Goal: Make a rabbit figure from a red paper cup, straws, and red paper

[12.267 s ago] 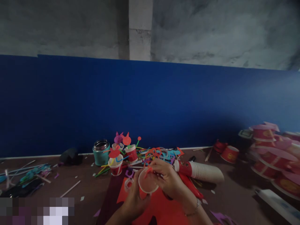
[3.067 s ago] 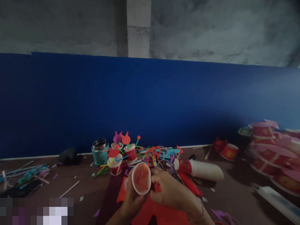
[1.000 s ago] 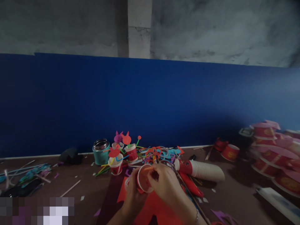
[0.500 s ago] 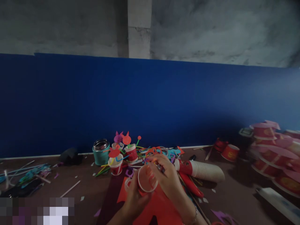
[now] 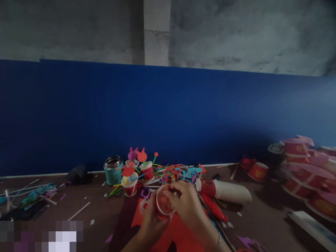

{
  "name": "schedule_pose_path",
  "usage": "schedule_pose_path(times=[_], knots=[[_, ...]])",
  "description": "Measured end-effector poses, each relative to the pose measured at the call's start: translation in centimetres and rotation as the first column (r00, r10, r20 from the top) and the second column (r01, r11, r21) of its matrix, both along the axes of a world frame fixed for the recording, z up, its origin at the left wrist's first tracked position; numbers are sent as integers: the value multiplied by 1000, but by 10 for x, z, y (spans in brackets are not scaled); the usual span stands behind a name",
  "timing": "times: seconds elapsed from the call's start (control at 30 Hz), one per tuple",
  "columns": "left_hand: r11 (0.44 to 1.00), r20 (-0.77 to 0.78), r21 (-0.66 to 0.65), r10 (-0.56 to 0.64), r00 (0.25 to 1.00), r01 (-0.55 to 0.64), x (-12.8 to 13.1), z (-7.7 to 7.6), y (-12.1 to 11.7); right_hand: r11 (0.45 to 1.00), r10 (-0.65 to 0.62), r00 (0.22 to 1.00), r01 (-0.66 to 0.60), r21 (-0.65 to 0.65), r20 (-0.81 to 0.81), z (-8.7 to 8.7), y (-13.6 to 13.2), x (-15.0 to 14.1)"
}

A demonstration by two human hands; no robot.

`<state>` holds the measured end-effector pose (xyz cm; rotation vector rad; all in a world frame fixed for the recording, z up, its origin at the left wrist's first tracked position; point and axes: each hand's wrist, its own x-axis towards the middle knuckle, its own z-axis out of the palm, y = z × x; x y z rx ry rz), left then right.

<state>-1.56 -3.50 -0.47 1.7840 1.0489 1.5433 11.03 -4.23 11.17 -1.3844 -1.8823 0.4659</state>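
Observation:
My left hand (image 5: pixel 151 220) is wrapped round a small paper cup (image 5: pixel 163 203), holding it tilted with its white rim and reddish inside facing me. My right hand (image 5: pixel 185 204) lies over the cup's right rim, fingers curled and pinched at the opening; what they pinch is hidden. Both hands hover above a red paper sheet (image 5: pixel 173 232) on the brown table (image 5: pixel 99 213). Just behind the hands lies a heap of coloured paper cut-outs and straws (image 5: pixel 178 171).
Two decorated cups with paper shapes on straws (image 5: pixel 136 171) and a teal jar (image 5: pixel 113 170) stand at the back left. A sleeve of stacked cups (image 5: pixel 225 190) lies on its side to the right. Piled red cups (image 5: pixel 304 171) fill the far right. A blue board (image 5: pixel 168 112) backs the table.
My right hand has come down from the cup's far rim onto its right side, and the cup sits a little lower and more upright in my left hand.

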Motion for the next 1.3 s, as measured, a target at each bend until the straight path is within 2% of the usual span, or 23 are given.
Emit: schedule_pose_path(times=[0.07, 0.13, 0.3, 0.43, 0.57, 0.87, 1.07, 1.3], knots=[[999, -10, 0, 33, 999, -33, -1, 2, 1, 1000, -25, 980, 23, 12, 200, 4, -4, 0], [999, -15, 0, 40, 999, -40, 0, 3, 1, 999, -18, 944, 28, -25, 330, 8, -7, 0], [999, -13, -45, -15, 1000, 14, 2, 2, -2, 991, 3, 856, 67, -116, 517, 9, -10, -4], [993, 0, -102, -63, 998, 62, 1, -4, -3, 993, 1, 844, 61, -99, 536, 3, -8, -6], [995, -26, -80, -55, 998, 53, -1, -7, -1, 996, -21, 845, 65, -64, 534, 0, -8, -7], [998, -112, -58, -37, 993, 30, -3, 0, -3, 995, -4, 832, 59, -81, 554, 5, -10, -9], [997, -160, -22, -74, 984, 72, -6, 2, -3, 988, 4, 823, 86, -132, 567, 9, -9, -11], [994, -144, -39, -103, 984, 99, -5, 4, -7, 995, 19, 832, 41, -95, 555, 6, -7, -10]])
